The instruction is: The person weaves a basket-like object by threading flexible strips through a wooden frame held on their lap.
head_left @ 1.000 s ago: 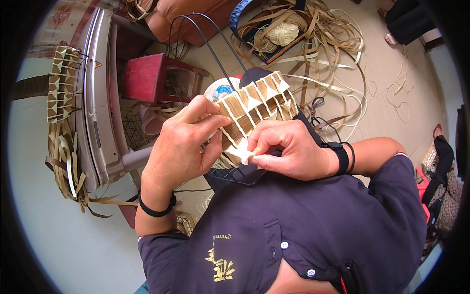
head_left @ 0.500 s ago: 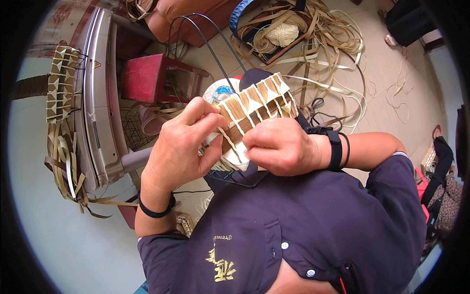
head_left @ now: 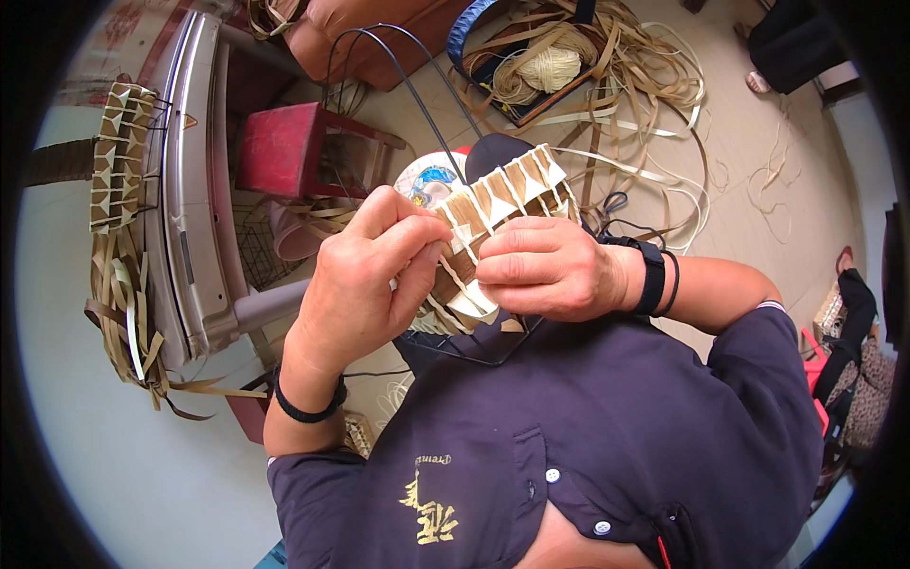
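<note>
In front of my chest is a half-woven basket (head_left: 507,192) on a black wire frame (head_left: 414,87). Its side has brown bands, cream triangles and pale twisted cord wrapped across. My left hand (head_left: 372,270) is closed in a pinch at the basket's left edge, thumb against forefinger. Curled fingers of my right hand (head_left: 545,268) press on its near right part, covering what lies under them. A pale strip (head_left: 471,302) shows between the hands. Whether a loose end is in either pinch is hidden.
A red stool (head_left: 280,152) stands behind, left of the frame. Another woven piece (head_left: 121,156) with trailing strips hangs at far left by a grey machine-like cabinet (head_left: 194,190). Strips and a yarn ball (head_left: 550,69) lie on the floor at back, near scissors (head_left: 614,202).
The basket has turned slightly and shifted a little to the right. My left hand moved right and its thumb closed toward the forefinger. My right hand rose slightly.
</note>
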The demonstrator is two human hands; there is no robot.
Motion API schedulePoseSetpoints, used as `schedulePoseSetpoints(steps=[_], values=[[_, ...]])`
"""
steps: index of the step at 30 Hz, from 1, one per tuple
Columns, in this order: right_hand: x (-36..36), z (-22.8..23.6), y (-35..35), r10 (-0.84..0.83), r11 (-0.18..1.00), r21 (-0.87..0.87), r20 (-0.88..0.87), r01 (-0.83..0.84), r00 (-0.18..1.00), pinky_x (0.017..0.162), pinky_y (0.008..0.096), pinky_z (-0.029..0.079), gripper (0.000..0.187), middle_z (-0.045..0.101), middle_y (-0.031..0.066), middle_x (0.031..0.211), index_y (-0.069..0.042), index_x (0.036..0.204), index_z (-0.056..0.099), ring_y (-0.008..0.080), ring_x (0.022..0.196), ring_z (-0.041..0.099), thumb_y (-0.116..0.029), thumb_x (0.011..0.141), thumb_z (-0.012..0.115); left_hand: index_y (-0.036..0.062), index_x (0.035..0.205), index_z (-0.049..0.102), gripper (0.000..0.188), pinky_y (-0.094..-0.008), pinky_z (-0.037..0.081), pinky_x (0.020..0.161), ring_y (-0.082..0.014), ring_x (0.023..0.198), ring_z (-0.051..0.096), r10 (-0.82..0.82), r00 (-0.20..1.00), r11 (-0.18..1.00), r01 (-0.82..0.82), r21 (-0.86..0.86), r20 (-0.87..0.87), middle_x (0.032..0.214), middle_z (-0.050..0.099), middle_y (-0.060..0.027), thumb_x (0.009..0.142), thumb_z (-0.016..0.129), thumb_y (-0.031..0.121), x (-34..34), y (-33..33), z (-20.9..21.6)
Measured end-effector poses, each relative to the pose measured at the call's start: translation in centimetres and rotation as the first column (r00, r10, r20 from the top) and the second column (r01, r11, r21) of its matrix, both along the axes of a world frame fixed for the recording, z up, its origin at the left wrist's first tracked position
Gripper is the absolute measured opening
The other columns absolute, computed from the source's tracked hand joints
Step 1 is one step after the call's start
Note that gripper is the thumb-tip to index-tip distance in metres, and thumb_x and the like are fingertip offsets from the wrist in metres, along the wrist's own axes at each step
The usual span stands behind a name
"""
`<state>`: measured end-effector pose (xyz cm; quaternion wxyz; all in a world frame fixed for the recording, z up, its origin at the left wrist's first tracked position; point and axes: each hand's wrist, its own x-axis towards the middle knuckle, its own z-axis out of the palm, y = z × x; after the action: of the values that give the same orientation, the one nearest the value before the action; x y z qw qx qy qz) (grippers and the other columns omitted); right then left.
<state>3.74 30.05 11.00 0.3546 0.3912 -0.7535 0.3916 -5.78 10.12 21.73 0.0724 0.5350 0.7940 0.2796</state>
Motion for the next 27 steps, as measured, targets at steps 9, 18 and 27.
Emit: schedulePoseSetpoints(steps=[9, 18, 27], values=[[-0.7, 0.3, 1.1, 0.146, 0.984, 0.118, -0.117, -0.132, 0.982, 0.084, 0.0401, 0.057, 0.016, 0.061, 0.012, 0.104, 0.0, 0.084, 0.065, 0.0287, 0.098, 0.065, -0.011, 0.074, 0.069, 0.0013, 0.102, 0.07, 0.018, -0.0357, 0.056, 0.067, -0.028, 0.078, 0.069, 0.023, 1.0, 1.0, -0.023, -0.013, -0.012, 0.093, 0.061, -0.0149, 0.084, 0.069, -0.003, 0.6, 0.0, 0.0], [-0.5, 0.7, 0.6, -0.048, 0.997, 0.048, -0.071, 0.052, 0.996, 0.076, 0.0382, 0.055, 0.021, 0.064, 0.0086, 0.101, -0.001, 0.085, 0.065, 0.0276, 0.095, 0.065, -0.013, 0.068, 0.068, -0.0002, 0.103, 0.071, 0.021, -0.0351, 0.057, 0.069, -0.0274, 0.079, 0.067, 0.016, 0.999, 0.999, -0.017, -0.036, -0.035, 0.096, 0.062, -0.0142, 0.083, 0.067, -0.004, 0.7, -0.2, -0.1], [-1.0, 2.1, 1.6, 0.275, 0.951, -0.24, 0.367, -0.196, 0.889, 0.069, 0.0372, 0.055, 0.031, 0.069, 0.0116, 0.098, -0.002, 0.096, 0.07, 0.0302, 0.084, 0.068, 0.01, 0.07, 0.058, 0.0027, 0.096, 0.065, 0.016, -0.0366, 0.056, 0.065, -0.0277, 0.073, 0.066, 0.058, 0.998, 0.998, -0.059, -0.017, -0.036, 0.096, 0.062, -0.0123, 0.081, 0.069, -0.003, 1.0, -0.1, -0.1]])
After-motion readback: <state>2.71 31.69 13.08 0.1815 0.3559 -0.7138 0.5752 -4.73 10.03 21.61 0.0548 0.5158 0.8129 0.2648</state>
